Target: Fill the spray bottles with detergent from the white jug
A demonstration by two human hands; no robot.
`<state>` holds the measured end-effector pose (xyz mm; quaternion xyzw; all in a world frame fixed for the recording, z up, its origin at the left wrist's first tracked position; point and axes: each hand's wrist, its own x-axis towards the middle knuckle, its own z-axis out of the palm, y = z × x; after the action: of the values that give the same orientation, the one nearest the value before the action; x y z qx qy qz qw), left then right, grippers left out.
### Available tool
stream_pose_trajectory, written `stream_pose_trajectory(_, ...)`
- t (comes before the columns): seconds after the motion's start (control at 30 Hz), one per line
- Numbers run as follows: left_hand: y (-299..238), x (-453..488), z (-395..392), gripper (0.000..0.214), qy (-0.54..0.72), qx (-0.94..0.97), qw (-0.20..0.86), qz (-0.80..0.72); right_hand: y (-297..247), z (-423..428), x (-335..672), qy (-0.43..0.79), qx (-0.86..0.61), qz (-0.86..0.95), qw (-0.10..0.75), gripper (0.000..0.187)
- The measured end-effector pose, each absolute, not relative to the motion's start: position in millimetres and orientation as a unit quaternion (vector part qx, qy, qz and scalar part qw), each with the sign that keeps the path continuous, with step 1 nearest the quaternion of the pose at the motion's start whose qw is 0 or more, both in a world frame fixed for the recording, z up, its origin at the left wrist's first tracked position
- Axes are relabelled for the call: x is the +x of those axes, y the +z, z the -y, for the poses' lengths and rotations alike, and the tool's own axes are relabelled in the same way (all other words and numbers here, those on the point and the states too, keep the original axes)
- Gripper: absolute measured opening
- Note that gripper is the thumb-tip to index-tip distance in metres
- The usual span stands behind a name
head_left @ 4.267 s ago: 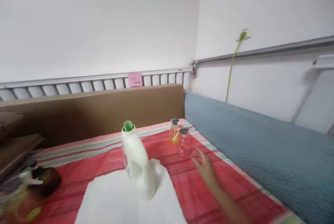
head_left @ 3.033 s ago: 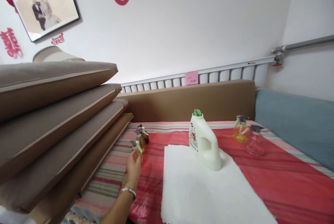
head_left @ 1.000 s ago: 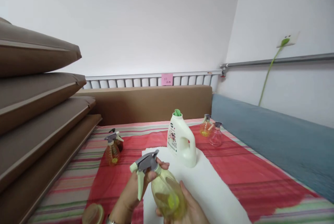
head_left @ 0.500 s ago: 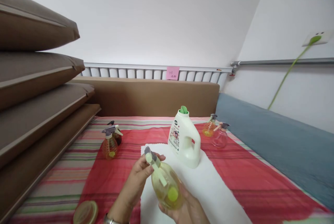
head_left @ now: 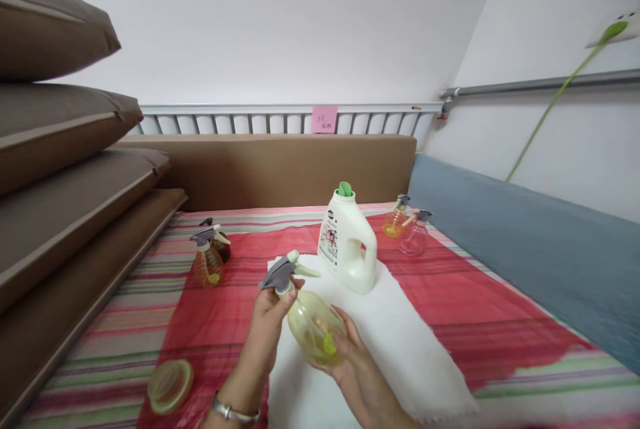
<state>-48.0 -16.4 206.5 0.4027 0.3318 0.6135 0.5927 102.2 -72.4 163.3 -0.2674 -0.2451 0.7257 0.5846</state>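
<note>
While the right hand cups the round, pale-yellow clear plastic spray bottle from beneath, steadying it, the left hand closes round its neck under the grey trigger head. Both hold it tilted, just in front of the white plastic detergent jug.

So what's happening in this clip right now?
A person holds a yellowish spray bottle in both hands above a white towel. The left hand grips the neck just under the grey trigger head, while the right hand cradles the round body. A white detergent jug stands on the towel behind, with more small spray bottles at the sides.
</note>
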Motion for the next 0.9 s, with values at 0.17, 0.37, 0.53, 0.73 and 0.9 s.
stream_pose_trajectory(0.17,201,-45,21,0.037,0.601,0.389,0.614,-0.333,154,74,101,0.726,-0.293,0.237,0.575,0.054)
stream_pose_trajectory(0.37,203,-52,21,0.034,0.592,0.362,0.66,-0.289,152,72,104,0.723,-0.333,0.331,0.507,0.068)
stream_pose_trajectory(0.53,199,-45,30,0.028,0.587,0.421,0.615,-0.315,157,64,105,0.567,-0.449,0.533,0.439,0.092)
stream_pose_trajectory(0.73,204,-37,38,0.034,0.589,0.464,0.593,-0.293,146,55,110,0.409,-0.498,0.652,0.399,0.095)
stream_pose_trajectory(0.9,226,-64,32,0.026,0.694,0.349,0.591,-0.22,122,55,130,0.421,-0.523,0.628,0.394,0.089)
